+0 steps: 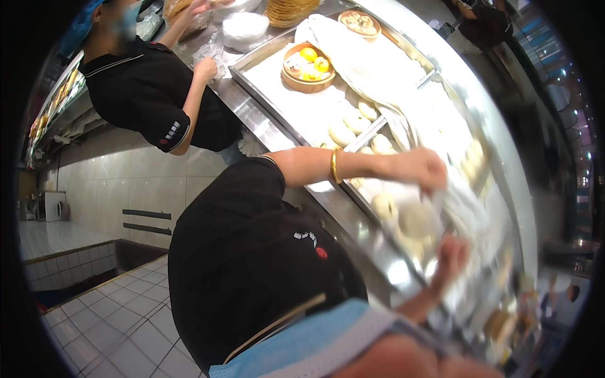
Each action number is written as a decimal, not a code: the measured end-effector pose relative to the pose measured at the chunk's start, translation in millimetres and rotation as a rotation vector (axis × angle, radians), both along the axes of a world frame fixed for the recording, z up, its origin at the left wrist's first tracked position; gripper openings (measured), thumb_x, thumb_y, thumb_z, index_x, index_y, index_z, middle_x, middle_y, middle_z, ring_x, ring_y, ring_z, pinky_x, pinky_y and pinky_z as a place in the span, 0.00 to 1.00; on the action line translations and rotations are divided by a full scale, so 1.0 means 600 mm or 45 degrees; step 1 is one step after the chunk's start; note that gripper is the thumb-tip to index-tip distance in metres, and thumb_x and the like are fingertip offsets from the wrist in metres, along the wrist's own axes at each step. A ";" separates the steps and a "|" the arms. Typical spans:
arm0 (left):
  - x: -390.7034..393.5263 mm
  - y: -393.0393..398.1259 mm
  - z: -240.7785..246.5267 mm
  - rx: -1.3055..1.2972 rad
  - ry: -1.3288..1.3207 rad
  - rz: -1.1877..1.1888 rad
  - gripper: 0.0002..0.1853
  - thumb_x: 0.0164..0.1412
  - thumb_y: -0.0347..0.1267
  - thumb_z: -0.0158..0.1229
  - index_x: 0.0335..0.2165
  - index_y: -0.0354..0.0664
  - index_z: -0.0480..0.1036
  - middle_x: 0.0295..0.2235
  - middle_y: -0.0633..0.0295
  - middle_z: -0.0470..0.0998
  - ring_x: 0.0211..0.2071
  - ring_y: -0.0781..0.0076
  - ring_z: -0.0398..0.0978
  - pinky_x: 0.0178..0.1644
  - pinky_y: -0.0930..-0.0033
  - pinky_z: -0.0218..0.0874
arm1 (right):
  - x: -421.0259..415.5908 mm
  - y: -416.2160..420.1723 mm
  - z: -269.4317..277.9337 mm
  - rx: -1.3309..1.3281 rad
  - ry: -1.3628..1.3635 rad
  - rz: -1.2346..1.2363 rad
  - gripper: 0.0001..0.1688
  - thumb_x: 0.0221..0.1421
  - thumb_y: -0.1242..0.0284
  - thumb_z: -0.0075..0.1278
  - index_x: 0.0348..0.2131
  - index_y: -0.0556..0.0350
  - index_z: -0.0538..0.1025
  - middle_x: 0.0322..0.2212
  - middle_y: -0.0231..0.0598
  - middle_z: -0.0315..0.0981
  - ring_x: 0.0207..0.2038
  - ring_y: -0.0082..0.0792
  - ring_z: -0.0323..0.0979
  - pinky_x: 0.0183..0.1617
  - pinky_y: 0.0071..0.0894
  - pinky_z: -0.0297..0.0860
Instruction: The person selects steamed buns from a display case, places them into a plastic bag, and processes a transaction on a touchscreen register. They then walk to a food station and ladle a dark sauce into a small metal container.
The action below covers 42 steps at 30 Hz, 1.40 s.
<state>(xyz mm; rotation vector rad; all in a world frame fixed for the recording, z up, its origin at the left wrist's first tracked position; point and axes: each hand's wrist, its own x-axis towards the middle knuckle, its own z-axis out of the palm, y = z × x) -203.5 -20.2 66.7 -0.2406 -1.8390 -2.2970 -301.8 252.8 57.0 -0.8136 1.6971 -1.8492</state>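
Observation:
My left hand (420, 170), with a gold bangle (335, 166) on its forearm, is over the steel tray with its fingers curled downward. Just below it is a pale round bun (418, 219), blurred, and I cannot tell whether the fingers touch it. A white cloth (458, 203) lies right beside this hand. My right hand (453, 255) is lower down with bent fingers, blurred by motion; what it holds, if anything, does not show. Several more pale buns (384, 206) lie in the tray near both hands.
A bamboo steamer (309, 85) with yellow and white buns stands in the tray. Another steamer (360, 23) sits farther back. Metal dividers (366, 134) cross the tray. A co-worker (142, 90) in a black shirt handles a clear plastic bag (212, 52) beside stacked white containers (245, 28).

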 end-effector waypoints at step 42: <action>-0.390 0.577 -0.011 -0.247 -0.254 -0.427 0.16 0.56 0.35 0.55 0.40 0.38 0.66 0.33 0.63 0.72 0.30 0.78 0.72 0.32 0.76 0.67 | 0.041 0.589 0.036 0.771 0.693 -0.835 0.06 0.53 0.78 0.46 0.32 0.62 0.71 0.22 0.51 0.68 0.24 0.50 0.67 0.28 0.39 0.63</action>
